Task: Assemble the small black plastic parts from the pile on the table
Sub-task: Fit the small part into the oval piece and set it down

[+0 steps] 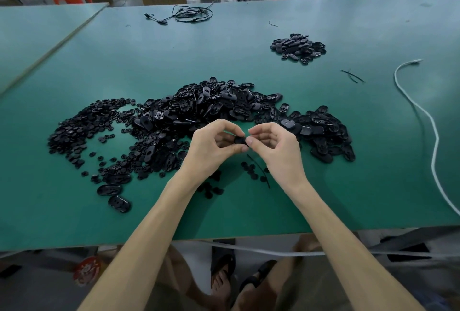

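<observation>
A wide pile of black oval plastic shells (214,109) spreads across the middle of the green table (348,186). To its left lies a heap of small round black discs (82,126). My left hand (211,146) and my right hand (276,146) meet just in front of the pile, above the table. Between their fingertips sits one small black part (240,140); both hands pinch it, the left from the left side, the right thumb pressing on its right end. Several loose discs (251,170) lie under my hands.
A smaller heap of black oval parts (298,47) sits at the far right. A coiled black cable (184,14) lies at the far edge, a white cord (428,121) runs down the right side. Three oval shells (114,191) lie apart at front left. Orange stools and cardboard boxes stand beyond the table.
</observation>
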`<state>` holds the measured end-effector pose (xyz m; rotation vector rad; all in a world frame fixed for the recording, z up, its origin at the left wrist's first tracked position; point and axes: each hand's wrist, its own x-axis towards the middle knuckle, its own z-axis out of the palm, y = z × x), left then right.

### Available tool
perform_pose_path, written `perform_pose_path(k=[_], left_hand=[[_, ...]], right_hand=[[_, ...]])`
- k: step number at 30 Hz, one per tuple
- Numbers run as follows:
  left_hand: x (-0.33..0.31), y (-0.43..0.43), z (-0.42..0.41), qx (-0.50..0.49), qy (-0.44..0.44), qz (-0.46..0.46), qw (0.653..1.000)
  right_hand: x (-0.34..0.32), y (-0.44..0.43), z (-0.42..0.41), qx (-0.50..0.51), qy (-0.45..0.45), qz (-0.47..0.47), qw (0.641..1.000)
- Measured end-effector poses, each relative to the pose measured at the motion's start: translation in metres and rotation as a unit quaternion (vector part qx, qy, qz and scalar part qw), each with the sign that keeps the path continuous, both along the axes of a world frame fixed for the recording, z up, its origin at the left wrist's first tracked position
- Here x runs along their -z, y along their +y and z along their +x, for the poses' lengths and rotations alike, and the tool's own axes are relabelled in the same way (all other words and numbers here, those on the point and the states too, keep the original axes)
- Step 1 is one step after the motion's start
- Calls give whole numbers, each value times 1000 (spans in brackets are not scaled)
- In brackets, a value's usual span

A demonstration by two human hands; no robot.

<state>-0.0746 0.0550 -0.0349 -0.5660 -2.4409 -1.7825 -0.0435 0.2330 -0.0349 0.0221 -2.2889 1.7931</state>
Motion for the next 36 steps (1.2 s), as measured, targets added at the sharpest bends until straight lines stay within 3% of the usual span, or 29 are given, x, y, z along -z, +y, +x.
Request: perform_pose_path(k=[19, 36], left_hand=[[0, -1, -3, 1, 26, -20, 999], [0, -5, -7, 47, -51, 86, 994]], right_hand=[[2, -1, -1, 5, -17, 33, 999], [-3, 1, 2, -4, -1, 21, 1000]])
